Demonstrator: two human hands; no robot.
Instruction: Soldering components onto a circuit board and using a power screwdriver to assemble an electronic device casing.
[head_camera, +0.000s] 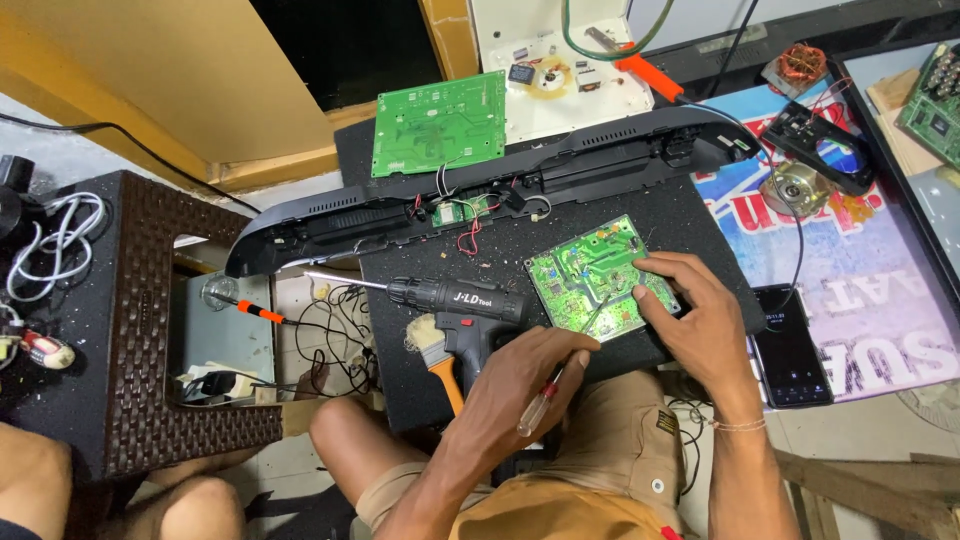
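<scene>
A green circuit board (597, 280) lies solder side up on a black foam-like mat (500, 380) resting across the person's lap, just right of the mat's middle; the right hand (690, 310) lies flat on the board's right edge, fingers together and stretched over it, pressing it down rather than clamping it; the left hand (520, 385) is closed around a small screwdriver (545, 400) with a clear handle, its shaft reaching up to the board's lower left edge, though the tip itself is too fine to place exactly.

Just left of the board a black cordless drill (455, 305) lies on its side on the mat, its long bit pointing left past the mat's edge; a paintbrush (438, 355) with an orange handle lies beside the drill's grip.

Behind the mat a long curved black plastic housing (480, 205) stretches across, with a small green board and red and white wires at its middle; a larger green circuit board (438, 122) leans above it; a white panel (560, 60) with small parts sits further back.

To the right a dark smartphone (790, 345) lies on a colourful printed sheet (880, 300); to the left stands a brown woven-pattern stool (140, 330), with an orange-handled screwdriver (255, 310) near it.
</scene>
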